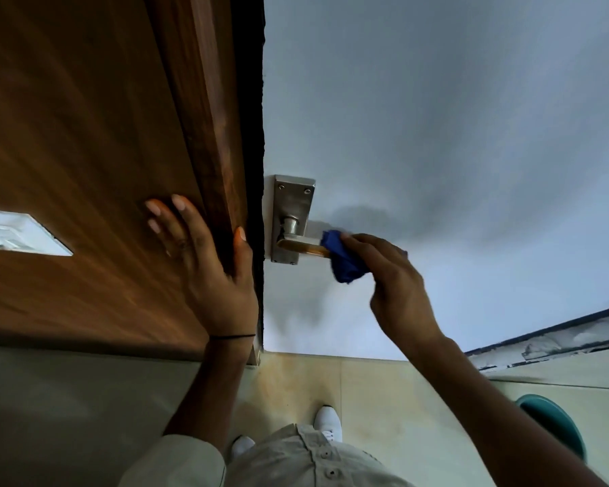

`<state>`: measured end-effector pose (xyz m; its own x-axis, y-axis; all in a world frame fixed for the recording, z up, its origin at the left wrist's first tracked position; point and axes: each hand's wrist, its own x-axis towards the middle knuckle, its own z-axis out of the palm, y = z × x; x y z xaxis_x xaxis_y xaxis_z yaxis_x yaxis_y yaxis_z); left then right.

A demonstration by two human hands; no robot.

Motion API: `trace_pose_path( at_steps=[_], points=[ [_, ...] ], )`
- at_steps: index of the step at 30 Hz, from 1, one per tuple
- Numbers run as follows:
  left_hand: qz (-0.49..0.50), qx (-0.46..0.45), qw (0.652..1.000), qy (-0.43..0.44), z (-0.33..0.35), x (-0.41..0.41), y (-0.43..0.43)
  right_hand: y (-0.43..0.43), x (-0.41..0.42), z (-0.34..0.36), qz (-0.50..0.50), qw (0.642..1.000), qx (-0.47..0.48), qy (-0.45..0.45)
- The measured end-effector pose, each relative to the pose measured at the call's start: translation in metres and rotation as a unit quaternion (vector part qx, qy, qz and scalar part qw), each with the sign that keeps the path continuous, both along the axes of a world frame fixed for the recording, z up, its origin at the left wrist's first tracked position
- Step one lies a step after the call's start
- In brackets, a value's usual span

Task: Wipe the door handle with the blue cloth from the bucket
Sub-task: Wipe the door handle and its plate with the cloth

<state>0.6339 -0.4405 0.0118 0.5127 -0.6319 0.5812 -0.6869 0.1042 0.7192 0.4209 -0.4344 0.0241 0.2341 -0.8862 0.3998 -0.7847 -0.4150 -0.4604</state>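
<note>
1. The right hand (398,286) reaches up to the door handle (301,246); its grip is closed around the bunched blue cloth (343,258), fingers curled over the top of the wad.
2. The blue cloth is pressed against the outer, right-hand end of the lever, covering that end; the brass-toned part of the lever shows bare between the cloth and the metal backplate (292,205).
3. The backplate is screwed to the pale grey door (436,117), close to the door's left edge.
4. The left hand (208,261) holds nothing: it lies flat with fingers spread against the brown wooden panel (85,152) to the left of the door, the thumb hooked round the panel's right edge. A thin dark band circles its wrist.
5. A white switch plate (18,233) sits on the wooden panel at the far left.
6. Below, on the tiled floor (384,398), stand the person's white shoes (327,421), and part of a teal bucket (556,421) shows at the lower right, well apart from the handle, partly hidden by the right forearm.
</note>
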Motion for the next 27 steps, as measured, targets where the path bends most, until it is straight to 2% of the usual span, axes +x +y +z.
trace_pose_path(
  at_steps=[2,4,9,13,16,18,20,23,25,27],
  points=[
    [-0.003,-0.003,1.0,0.002,0.0,0.0,0.0,0.005,-0.008,-0.001,-0.018,0.998,0.02,-0.054],
    [-0.007,-0.007,1.0,0.006,0.001,0.0,-0.001,0.004,0.001,0.001,-0.03,0.997,0.021,-0.063],
    [-0.011,-0.015,1.0,0.009,0.002,-0.001,-0.002,-0.007,0.045,0.007,-0.001,0.999,-0.016,0.043],
    [-0.017,-0.012,1.0,0.009,0.002,0.002,0.0,0.002,0.025,0.0,0.0,0.998,-0.03,0.056],
    [-0.022,-0.007,1.0,0.012,0.001,0.003,0.002,0.015,0.003,-0.01,-0.057,0.998,-0.002,-0.019],
    [-0.024,-0.004,1.0,0.012,0.002,0.003,0.004,0.021,0.004,-0.008,-0.066,0.979,0.065,-0.183],
    [-0.022,-0.004,1.0,0.011,0.003,0.002,0.003,0.025,0.016,-0.002,-0.075,0.903,0.149,-0.397],
    [-0.015,-0.005,1.0,0.009,0.003,0.001,0.003,0.027,0.035,-0.01,-0.123,0.722,0.257,-0.63],
    [-0.011,-0.006,1.0,0.009,0.003,0.002,0.003,0.025,0.045,-0.015,-0.102,0.608,0.309,-0.725],
    [-0.005,0.0,1.0,0.007,0.004,0.002,0.004,0.021,0.05,-0.017,-0.066,0.542,0.349,-0.762]
  ],
)
